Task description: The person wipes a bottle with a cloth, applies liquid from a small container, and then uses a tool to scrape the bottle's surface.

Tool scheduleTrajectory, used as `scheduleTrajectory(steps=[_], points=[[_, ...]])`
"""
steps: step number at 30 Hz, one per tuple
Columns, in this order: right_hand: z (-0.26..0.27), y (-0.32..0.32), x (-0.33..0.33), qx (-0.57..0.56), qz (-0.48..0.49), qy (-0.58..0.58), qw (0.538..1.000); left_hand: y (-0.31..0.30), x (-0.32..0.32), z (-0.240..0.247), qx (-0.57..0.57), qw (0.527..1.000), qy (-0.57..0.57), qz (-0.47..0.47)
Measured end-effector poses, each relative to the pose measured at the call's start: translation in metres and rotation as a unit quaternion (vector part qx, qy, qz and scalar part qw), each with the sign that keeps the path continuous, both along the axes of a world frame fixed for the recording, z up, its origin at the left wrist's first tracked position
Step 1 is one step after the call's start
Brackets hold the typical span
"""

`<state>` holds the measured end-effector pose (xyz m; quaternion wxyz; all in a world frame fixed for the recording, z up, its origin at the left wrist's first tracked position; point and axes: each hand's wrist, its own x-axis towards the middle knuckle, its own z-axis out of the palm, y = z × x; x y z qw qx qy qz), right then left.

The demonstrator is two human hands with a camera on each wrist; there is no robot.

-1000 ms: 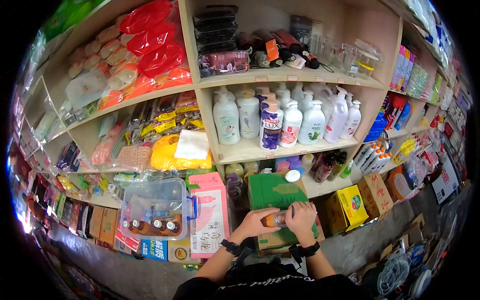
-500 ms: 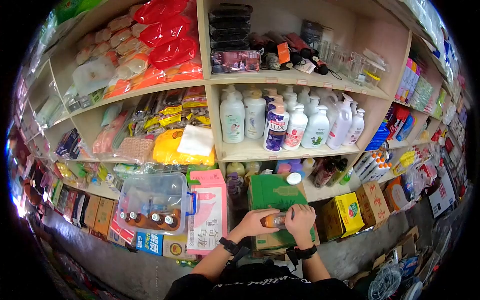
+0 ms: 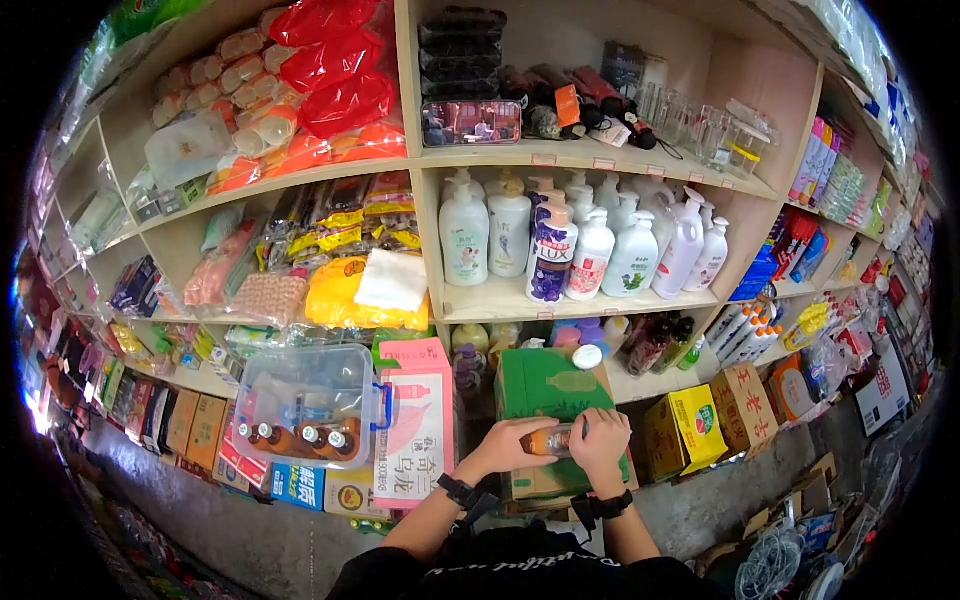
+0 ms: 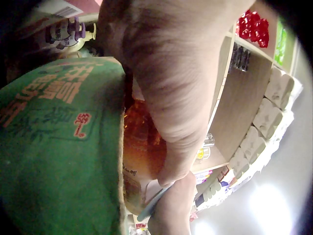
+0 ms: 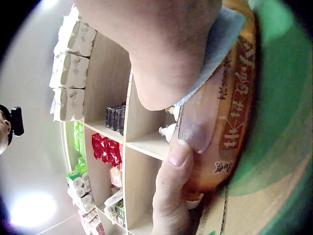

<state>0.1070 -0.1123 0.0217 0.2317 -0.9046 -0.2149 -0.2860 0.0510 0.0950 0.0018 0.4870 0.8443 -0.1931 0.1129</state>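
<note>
An amber bottle lies sideways on the green carton.

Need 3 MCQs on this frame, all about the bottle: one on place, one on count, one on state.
1. Where is the bottle?
A. over the green box
B. on the top shelf
C. in the clear bin

2. How many hands hold it?
A. none
B. one
C. two

3. How does it lie?
A. upright
B. sideways
C. upside down

Answers:
1 A: the head view shows it just above the box top.
2 C: the left hand and the right hand both grip it.
3 B: its length runs across from one hand to the other.
</note>
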Motion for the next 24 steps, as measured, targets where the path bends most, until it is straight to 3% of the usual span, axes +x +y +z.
scheduleTrajectory(steps=[24], points=[[0.0008, 0.0005, -0.0008, 0.000, -0.001, 0.005, 1.000, 0.0000, -0.0017, 0.0017, -0.007, 1.000, 0.000, 0.000]])
